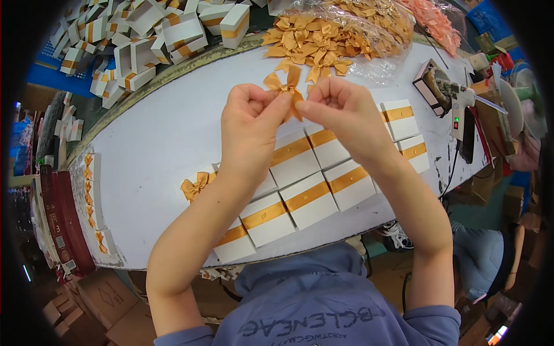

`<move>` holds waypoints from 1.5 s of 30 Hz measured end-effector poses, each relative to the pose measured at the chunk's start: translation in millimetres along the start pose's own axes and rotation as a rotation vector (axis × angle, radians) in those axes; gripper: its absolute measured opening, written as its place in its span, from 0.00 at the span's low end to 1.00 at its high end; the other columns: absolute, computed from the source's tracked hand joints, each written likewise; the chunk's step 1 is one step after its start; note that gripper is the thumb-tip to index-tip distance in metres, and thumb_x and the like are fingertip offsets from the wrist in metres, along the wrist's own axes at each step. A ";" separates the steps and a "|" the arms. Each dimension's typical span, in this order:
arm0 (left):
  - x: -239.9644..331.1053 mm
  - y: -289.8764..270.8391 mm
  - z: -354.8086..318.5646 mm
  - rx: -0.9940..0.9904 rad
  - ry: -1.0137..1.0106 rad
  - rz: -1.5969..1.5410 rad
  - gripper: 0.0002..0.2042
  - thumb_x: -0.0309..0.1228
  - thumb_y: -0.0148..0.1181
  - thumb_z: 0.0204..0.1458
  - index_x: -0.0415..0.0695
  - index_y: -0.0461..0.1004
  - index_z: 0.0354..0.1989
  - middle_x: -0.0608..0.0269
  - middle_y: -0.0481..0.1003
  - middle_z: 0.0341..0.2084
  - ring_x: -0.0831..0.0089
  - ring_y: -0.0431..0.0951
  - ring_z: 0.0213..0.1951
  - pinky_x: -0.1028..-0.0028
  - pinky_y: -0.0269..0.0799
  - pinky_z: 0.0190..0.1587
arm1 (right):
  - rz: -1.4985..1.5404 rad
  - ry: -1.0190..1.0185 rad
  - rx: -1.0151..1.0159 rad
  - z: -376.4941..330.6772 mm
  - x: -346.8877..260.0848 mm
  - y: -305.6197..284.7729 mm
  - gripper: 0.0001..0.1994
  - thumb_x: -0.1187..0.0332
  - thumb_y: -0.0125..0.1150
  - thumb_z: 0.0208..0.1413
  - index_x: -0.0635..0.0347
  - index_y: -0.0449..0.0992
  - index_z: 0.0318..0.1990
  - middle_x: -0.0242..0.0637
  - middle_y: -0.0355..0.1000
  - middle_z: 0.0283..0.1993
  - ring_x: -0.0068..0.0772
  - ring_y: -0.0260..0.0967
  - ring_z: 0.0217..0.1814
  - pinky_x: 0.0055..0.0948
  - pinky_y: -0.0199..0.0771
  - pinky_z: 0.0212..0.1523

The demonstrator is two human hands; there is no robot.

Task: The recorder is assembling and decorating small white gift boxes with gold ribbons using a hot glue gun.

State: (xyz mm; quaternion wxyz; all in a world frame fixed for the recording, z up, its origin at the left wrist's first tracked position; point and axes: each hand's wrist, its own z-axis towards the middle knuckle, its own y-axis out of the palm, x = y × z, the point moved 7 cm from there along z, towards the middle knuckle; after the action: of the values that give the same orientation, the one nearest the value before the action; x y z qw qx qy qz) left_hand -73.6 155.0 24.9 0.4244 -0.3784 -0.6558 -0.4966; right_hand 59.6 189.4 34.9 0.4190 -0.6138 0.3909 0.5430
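Note:
Above the white tabletop I hold up a gold satin ribbon bow [293, 75]. My left hand [248, 127] pinches it between thumb and fingers from the left. From the other side, the closed fingers and thumb of my right hand [349, 115] meet its right edge and tail. Beneath my hands lie rows of small white boxes [314, 218], each wrapped with a gold ribbon band carrying a small spot at its middle. One box at the left end bears a gold bow [196, 185]. My forearms and hands hide part of the rows.
A heap of gold bows [314, 37] spills from clear plastic at the far edge, with pink ribbons [435, 23] beyond. White boxes [135, 63] are piled far left. A glue gun [461, 106] rests at right, trailing its cord. Bow-topped boxes [97, 199] line the left edge.

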 end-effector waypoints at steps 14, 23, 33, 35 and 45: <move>8.4 -14.6 -38.6 -0.072 0.358 0.478 0.08 0.18 0.53 0.50 0.37 0.72 0.39 0.61 0.73 0.33 0.77 0.73 0.32 0.81 0.70 0.35 | 0.113 0.067 -0.030 -22.8 9.3 21.1 0.07 0.67 0.55 0.54 0.62 0.69 0.31 0.24 0.65 0.18 0.09 0.56 0.17 0.11 0.54 0.16; 1.3 -11.5 -56.5 -0.241 0.406 0.942 0.12 0.17 0.52 0.48 0.37 0.73 0.41 0.55 0.73 0.39 0.71 0.75 0.33 0.78 0.72 0.34 | -0.655 -0.095 -0.092 -26.9 10.9 20.7 0.08 0.68 0.58 0.46 0.64 0.72 0.24 0.42 0.70 0.18 0.39 0.69 0.20 0.33 0.67 0.23; -8.4 1.4 -62.3 -0.322 0.612 1.499 0.15 0.18 0.53 0.44 0.36 0.71 0.44 0.59 0.70 0.42 0.62 0.69 0.44 0.67 0.65 0.46 | -0.865 -0.260 -0.026 -28.8 18.7 29.9 0.07 0.69 0.59 0.47 0.61 0.69 0.23 0.40 0.68 0.16 0.41 0.69 0.19 0.33 0.66 0.21; -10.4 2.1 -63.8 -0.351 0.622 1.546 0.17 0.19 0.52 0.43 0.37 0.71 0.45 0.60 0.69 0.42 0.62 0.67 0.45 0.66 0.61 0.48 | -0.933 -0.278 -0.037 -28.8 18.6 30.7 0.08 0.68 0.59 0.47 0.61 0.69 0.23 0.39 0.68 0.16 0.42 0.68 0.19 0.33 0.66 0.21; -13.4 4.2 -68.5 -0.390 0.692 1.704 0.22 0.22 0.53 0.41 0.45 0.70 0.50 0.63 0.68 0.41 0.66 0.64 0.46 0.66 0.52 0.49 | -1.105 -0.041 0.090 41.7 15.1 -44.9 0.09 0.63 0.61 0.43 0.58 0.75 0.28 0.40 0.72 0.25 0.43 0.71 0.32 0.37 0.71 0.33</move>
State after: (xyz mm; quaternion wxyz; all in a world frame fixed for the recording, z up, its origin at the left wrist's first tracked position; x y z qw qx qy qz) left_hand -52.7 88.3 23.8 0.7455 -0.6265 0.0997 -0.2044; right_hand 89.0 243.6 21.5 0.6749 -0.6983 0.0254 0.2372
